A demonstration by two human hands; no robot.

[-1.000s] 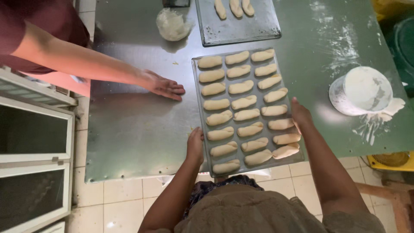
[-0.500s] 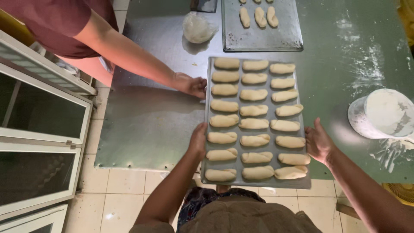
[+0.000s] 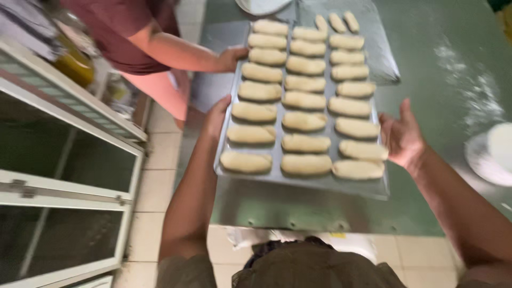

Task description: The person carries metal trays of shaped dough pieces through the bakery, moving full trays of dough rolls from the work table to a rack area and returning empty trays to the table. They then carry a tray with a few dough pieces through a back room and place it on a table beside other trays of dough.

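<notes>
A long metal baking tray carries three rows of pale shaped dough pieces. It is lifted above the steel table. My left hand grips the tray's left edge. My right hand holds its right edge, fingers spread along the side. Another person's hand rests at the tray's far left edge.
The steel table has flour dusted on its right part and a white floury bowl at the right edge. A second tray with dough lies farther back. A glass-fronted cabinet stands at the left over a tiled floor.
The tray has risen off the table and come toward me, held at both sides. The other person's hand has stayed at its far left edge while the view shifted left.
</notes>
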